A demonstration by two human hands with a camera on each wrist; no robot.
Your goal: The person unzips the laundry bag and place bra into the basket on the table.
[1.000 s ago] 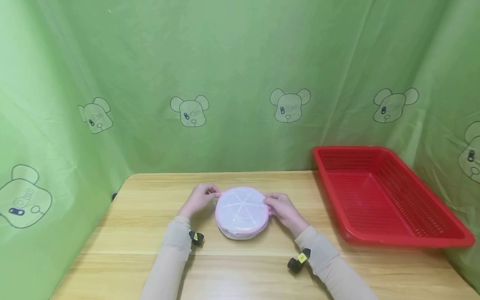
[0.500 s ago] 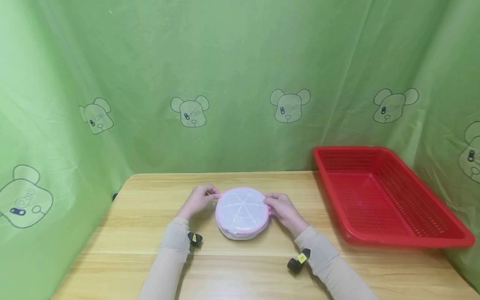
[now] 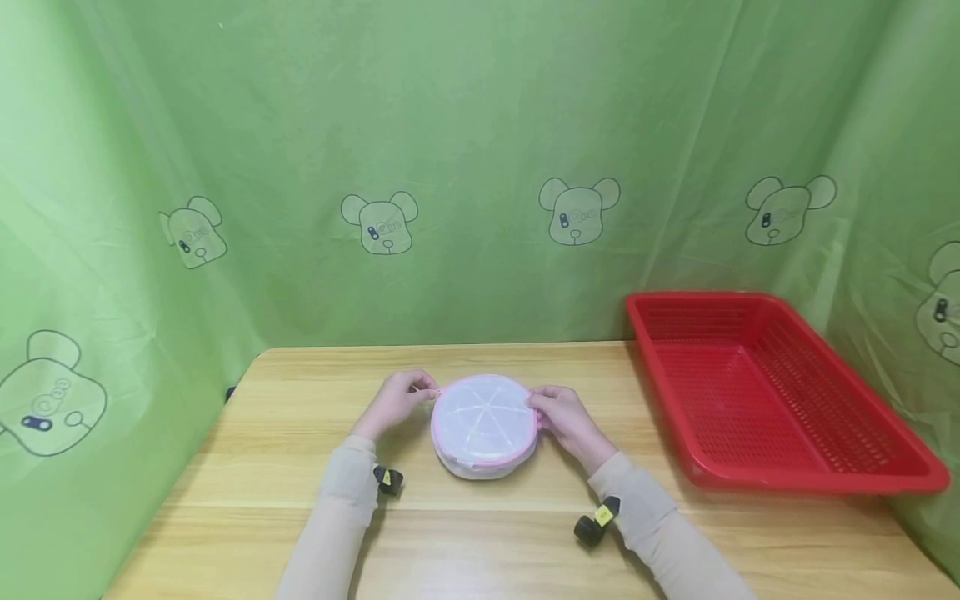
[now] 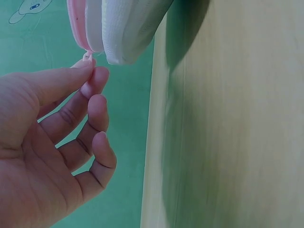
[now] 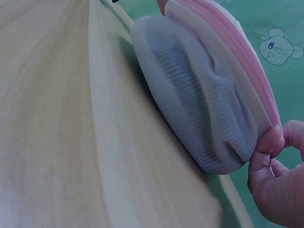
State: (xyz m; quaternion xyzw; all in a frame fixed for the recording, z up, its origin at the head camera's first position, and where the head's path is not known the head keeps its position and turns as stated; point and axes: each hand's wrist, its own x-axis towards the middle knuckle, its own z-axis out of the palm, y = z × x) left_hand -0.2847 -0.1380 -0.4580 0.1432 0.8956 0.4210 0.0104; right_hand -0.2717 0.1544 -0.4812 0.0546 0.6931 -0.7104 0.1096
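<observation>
Your left hand [image 3: 393,404] has edged outward, pinching the pink zipper pull [image 4: 87,56] at ten o'clock of the round white mesh pouch [image 3: 483,421], probably tautening it; your right hand [image 3: 568,421] grips its three-o'clock edge. Pouch: on wooden desk [image 3: 457,542].

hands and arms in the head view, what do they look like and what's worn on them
The left hand and right hand are ungloved. Long pale beige sleeves cover both forearms. At each wrist sits a small black camera with a yellow label too small to read.
</observation>
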